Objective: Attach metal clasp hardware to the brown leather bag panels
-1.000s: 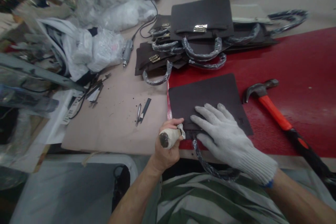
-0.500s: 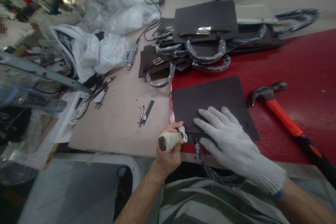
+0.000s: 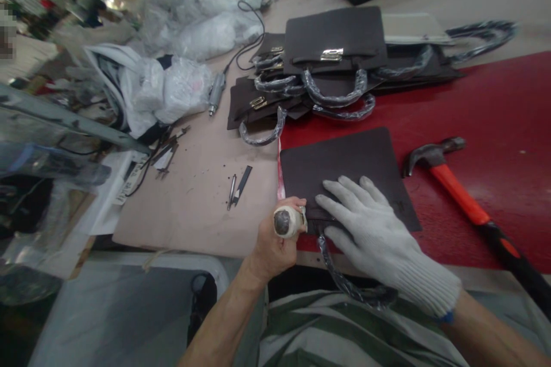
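A dark brown leather bag panel (image 3: 340, 160) lies on the red sheet, its plastic-wrapped handle (image 3: 340, 276) hanging over the table's front edge. Gloved in white knit, my right hand (image 3: 370, 223) rests flat on the panel with fingers spread. My bare left hand (image 3: 275, 246) is wrapped round a stubby tool with a pale, tape-wrapped handle (image 3: 293, 215) and a dark butt end facing me. This tool stands at the panel's front left corner; its working tip is hidden beneath the hand, so I cannot tell its exact kind.
A claw hammer (image 3: 462, 195) with an orange and black handle lies to the right. Several brown handbags (image 3: 336, 31) with wrapped handles are piled behind. Small slim tools (image 3: 242, 185) and a grey corded tool (image 3: 217, 93) lie left, near plastic-wrapped bundles (image 3: 185, 89).
My left hand has shifted slightly right, and the taped tool has swung from a leftward slant to nearly upright. My right hand stays flat on the panel.
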The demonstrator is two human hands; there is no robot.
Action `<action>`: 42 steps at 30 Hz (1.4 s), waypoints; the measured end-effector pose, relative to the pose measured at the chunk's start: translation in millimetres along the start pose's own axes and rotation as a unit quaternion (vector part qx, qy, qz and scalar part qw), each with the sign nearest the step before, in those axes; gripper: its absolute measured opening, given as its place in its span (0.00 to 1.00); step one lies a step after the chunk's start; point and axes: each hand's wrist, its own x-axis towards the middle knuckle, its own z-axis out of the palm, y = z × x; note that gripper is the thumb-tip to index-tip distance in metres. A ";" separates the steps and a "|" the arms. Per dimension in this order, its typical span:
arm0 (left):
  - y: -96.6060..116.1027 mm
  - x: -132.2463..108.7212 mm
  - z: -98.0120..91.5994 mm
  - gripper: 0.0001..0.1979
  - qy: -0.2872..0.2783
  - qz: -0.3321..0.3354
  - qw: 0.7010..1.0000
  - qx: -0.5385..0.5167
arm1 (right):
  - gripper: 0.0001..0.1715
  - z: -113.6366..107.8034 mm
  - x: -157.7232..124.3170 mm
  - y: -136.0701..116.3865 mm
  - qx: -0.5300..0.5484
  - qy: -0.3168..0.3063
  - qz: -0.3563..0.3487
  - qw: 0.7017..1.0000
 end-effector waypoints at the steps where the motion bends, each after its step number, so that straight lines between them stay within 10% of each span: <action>1: 0.0 -0.3 0.5 0.11 0.008 -0.003 1.000 0.004 | 0.26 0.3 -0.2 0.1 -0.001 0.002 0.000 1.000; 42: -4.0 -10.9 -4.7 0.07 0.044 -0.025 0.998 -0.025 | 0.26 1.8 -0.9 3.1 0.031 0.014 0.004 0.999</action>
